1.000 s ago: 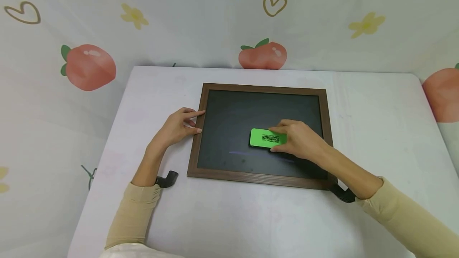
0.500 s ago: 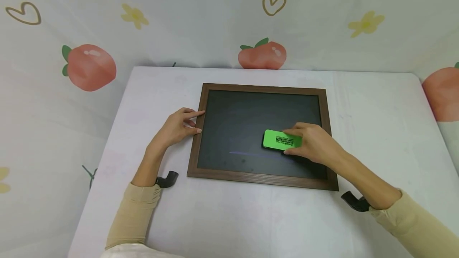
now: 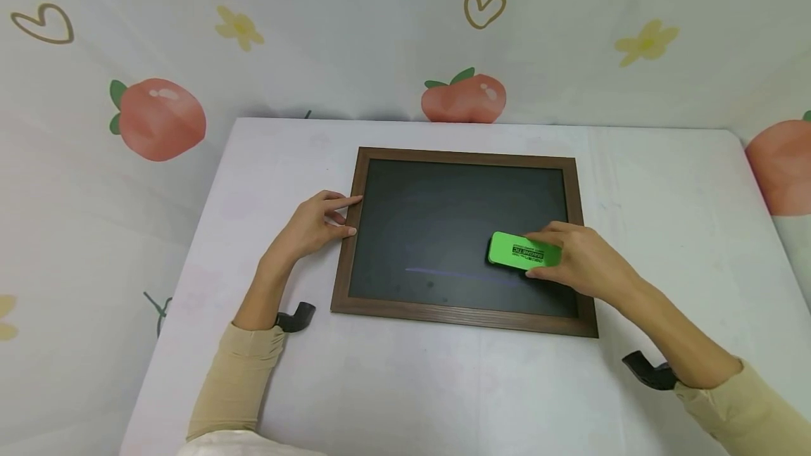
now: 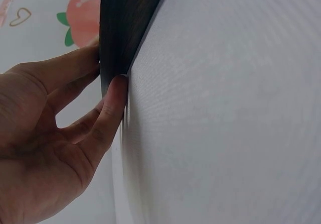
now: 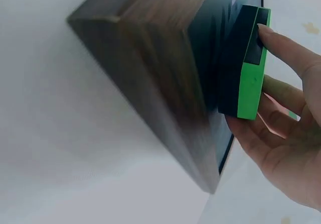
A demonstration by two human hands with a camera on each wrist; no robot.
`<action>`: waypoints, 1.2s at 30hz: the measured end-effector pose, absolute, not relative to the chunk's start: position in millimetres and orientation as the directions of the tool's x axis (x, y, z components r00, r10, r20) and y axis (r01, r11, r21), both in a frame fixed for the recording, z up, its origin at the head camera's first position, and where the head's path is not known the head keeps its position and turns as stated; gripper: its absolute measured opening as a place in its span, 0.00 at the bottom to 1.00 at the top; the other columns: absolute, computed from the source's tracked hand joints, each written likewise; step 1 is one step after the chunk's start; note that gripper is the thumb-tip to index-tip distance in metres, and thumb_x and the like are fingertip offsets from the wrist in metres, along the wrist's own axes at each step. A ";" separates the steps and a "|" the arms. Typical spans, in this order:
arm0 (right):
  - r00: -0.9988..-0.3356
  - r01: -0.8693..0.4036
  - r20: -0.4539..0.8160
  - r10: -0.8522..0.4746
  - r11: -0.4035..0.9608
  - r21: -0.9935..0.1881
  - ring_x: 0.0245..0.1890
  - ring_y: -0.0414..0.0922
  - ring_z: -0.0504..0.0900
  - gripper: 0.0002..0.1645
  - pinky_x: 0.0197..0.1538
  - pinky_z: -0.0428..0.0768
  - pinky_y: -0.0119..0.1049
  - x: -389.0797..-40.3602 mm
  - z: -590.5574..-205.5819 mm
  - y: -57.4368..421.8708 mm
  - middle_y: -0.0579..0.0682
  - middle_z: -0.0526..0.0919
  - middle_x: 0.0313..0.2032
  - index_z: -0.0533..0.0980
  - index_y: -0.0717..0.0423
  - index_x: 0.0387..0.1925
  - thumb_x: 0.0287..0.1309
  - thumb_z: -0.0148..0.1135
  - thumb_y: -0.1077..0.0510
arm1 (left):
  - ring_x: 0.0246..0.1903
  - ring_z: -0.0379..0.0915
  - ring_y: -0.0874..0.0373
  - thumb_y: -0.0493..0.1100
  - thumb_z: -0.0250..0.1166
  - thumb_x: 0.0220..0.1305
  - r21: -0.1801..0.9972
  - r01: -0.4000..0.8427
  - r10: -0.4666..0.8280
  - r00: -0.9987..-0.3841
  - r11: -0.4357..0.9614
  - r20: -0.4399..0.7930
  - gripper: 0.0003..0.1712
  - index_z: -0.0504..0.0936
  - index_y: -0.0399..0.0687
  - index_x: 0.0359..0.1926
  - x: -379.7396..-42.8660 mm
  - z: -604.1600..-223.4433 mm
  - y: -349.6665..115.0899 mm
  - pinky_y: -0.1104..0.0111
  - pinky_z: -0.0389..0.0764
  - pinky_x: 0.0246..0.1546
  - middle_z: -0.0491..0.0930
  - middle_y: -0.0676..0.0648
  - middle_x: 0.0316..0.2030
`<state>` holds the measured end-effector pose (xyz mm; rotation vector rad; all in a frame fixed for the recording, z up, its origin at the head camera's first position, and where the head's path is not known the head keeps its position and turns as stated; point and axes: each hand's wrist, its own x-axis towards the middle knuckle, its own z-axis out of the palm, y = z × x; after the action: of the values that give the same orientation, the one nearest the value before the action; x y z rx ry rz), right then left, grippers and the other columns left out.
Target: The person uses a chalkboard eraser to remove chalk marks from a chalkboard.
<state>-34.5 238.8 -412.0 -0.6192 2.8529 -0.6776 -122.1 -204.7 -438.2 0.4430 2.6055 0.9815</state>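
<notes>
A small blackboard (image 3: pixel 443 210) in a brown wooden frame (image 3: pixel 469 158) lies flat on the white table. My right hand (image 3: pixel 586 259) grips a green magnetic board eraser (image 3: pixel 516 250) between thumb and fingers, over the right part of the black surface. In the right wrist view the eraser (image 5: pixel 249 91) shows its dark felt side toward the board. Left of the eraser runs a faint purple line (image 3: pixel 437 271). My left hand (image 3: pixel 315 224) rests its fingertips and thumb against the frame's left edge. The left wrist view shows this hand (image 4: pixel 60 128) touching the frame's dark side (image 4: pixel 123 28).
The white table (image 3: pixel 405 385) extends around the board on all sides. Behind it hangs a white cloth (image 3: pixel 355 34) printed with peaches, flowers and hearts. A black curved wrist mount (image 3: pixel 296 317) sits at the left wrist, and another mount (image 3: pixel 649 371) at the right.
My right hand has slid the eraser rightward across the board, which uncovers more of the purple line. The left hand and the board have stayed in place.
</notes>
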 end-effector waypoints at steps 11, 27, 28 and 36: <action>-0.909 -0.360 -0.025 -0.415 0.816 -0.452 0.34 0.41 0.76 0.34 0.37 0.77 0.38 -30.5 -412.3 257.4 0.46 0.81 0.40 0.82 0.59 0.53 0.42 0.82 0.54 | 0.45 0.78 0.49 0.36 0.75 0.56 0.672 0.167 0.385 -0.904 0.721 -0.188 0.38 0.74 0.51 0.68 -122.6 -440.0 -205.0 0.59 0.79 0.42 0.71 0.40 0.61; -0.920 -0.384 0.139 -0.367 0.770 -0.509 0.34 0.37 0.72 0.34 0.36 0.70 0.28 -25.2 -421.3 273.8 0.42 0.79 0.40 0.80 0.56 0.53 0.41 0.81 0.59 | 0.47 0.78 0.49 0.37 0.75 0.57 0.686 0.174 0.389 -0.906 0.706 -0.170 0.37 0.75 0.51 0.68 -121.1 -439.7 -206.0 0.58 0.79 0.43 0.71 0.40 0.61; -0.921 -0.383 0.143 -0.363 0.767 -0.514 0.34 0.36 0.72 0.34 0.37 0.70 0.29 -24.2 -421.9 274.3 0.42 0.79 0.40 0.80 0.55 0.53 0.40 0.81 0.59 | 0.47 0.78 0.49 0.37 0.74 0.57 0.688 0.177 0.390 -0.906 0.704 -0.167 0.36 0.75 0.51 0.68 -120.6 -439.8 -206.1 0.58 0.78 0.43 0.71 0.40 0.61; -0.922 -0.375 0.136 -0.361 0.752 -0.543 0.34 0.35 0.71 0.34 0.36 0.70 0.29 -13.8 -427.1 276.4 0.38 0.78 0.40 0.79 0.51 0.53 0.41 0.82 0.57 | 0.47 0.79 0.47 0.36 0.74 0.58 0.705 0.196 0.399 -0.907 0.682 -0.133 0.34 0.77 0.48 0.66 -116.1 -440.3 -207.3 0.57 0.80 0.43 0.72 0.38 0.61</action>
<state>-13.8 276.4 -427.1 -0.6221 2.9609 -0.9255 -116.1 -207.3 -440.3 0.4738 2.6195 1.0511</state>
